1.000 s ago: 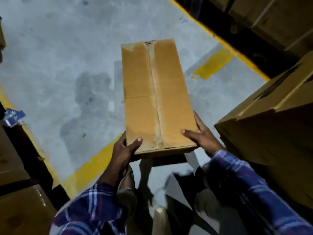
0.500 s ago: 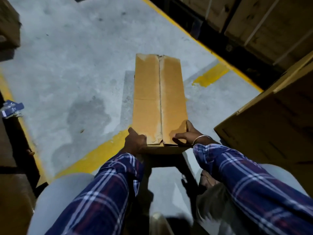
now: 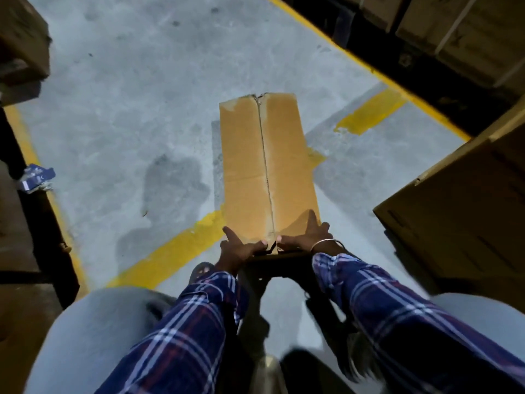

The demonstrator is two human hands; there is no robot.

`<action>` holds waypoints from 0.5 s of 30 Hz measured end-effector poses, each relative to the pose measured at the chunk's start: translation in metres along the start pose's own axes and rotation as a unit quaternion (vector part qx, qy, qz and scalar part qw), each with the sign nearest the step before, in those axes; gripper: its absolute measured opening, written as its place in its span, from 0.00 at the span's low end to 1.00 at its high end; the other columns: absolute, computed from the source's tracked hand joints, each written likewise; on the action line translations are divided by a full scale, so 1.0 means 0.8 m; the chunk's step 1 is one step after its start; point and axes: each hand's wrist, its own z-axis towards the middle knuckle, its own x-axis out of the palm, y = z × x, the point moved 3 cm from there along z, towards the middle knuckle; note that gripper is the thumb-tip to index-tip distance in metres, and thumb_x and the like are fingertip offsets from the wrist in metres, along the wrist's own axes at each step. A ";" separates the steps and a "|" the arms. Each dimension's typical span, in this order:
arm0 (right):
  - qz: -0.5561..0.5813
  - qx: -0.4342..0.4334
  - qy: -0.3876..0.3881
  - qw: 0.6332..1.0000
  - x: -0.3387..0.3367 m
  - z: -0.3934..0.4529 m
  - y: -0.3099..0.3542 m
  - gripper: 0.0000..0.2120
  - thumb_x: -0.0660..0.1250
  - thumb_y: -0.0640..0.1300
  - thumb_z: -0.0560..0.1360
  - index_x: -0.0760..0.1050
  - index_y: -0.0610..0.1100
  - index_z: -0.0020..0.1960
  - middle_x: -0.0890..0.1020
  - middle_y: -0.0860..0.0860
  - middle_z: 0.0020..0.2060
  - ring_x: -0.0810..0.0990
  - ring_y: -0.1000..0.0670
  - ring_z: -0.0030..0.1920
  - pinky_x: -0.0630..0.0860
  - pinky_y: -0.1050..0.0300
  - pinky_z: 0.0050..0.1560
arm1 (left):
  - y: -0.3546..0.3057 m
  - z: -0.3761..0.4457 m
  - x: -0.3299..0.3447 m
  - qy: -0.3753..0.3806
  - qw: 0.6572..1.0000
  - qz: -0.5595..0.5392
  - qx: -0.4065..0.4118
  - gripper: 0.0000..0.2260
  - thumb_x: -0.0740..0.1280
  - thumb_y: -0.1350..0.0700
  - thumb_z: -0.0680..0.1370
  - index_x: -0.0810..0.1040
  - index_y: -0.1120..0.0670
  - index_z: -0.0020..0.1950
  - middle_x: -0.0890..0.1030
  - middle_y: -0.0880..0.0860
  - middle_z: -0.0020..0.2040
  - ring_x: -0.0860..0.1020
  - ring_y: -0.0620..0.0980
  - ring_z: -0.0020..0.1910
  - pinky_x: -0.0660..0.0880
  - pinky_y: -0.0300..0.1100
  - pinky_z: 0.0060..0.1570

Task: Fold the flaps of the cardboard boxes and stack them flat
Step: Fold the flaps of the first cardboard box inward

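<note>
A long brown cardboard box (image 3: 267, 166) lies lengthwise on the concrete floor, its two top flaps meeting along a centre seam. My left hand (image 3: 240, 247) grips the near left corner, thumb on the near edge by the seam and a finger pointing along the left side. My right hand (image 3: 308, 237), with a metal bangle at the wrist, grips the near right corner with fingers spread on the right flap. Both thumbs almost meet at the seam. The box's near end wall is hidden under my hands.
A large cardboard box (image 3: 466, 200) stands close on the right. More boxes (image 3: 454, 32) sit at the far right, another (image 3: 22, 41) at the far left. Yellow floor lines (image 3: 170, 257) cross under the box. A blue wrapper (image 3: 37, 177) lies left. My knees fill the bottom.
The box went from held up in front of me down onto the floor. I have crouched, and both hands slid inward along the near edge toward the seam.
</note>
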 end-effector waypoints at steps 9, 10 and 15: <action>-0.019 0.042 -0.027 0.999 0.015 -0.001 0.008 0.68 0.76 0.74 0.60 0.33 0.58 0.81 0.49 0.38 0.77 0.54 0.33 0.76 0.63 0.35 0.70 | 0.006 0.001 0.009 0.021 0.999 -0.024 0.039 0.70 0.85 0.46 0.65 0.27 0.50 0.80 0.45 0.61 0.83 0.53 0.62 0.81 0.62 0.55 0.76; -0.035 0.045 -0.030 0.998 0.017 -0.001 0.008 0.69 0.75 0.75 0.58 0.32 0.58 0.81 0.48 0.38 0.76 0.54 0.34 0.76 0.64 0.35 0.70 | 0.007 -0.001 0.009 0.027 0.998 -0.026 0.047 0.70 0.85 0.48 0.65 0.26 0.50 0.79 0.43 0.61 0.83 0.52 0.62 0.81 0.62 0.54 0.75; -0.098 0.044 -0.073 0.992 0.037 0.000 0.016 0.75 0.73 0.79 0.54 0.27 0.54 0.79 0.45 0.35 0.77 0.53 0.33 0.76 0.64 0.30 0.70 | 0.003 -0.007 0.008 0.042 0.997 0.005 0.060 0.72 0.86 0.52 0.63 0.25 0.49 0.79 0.39 0.60 0.83 0.50 0.63 0.82 0.63 0.57 0.75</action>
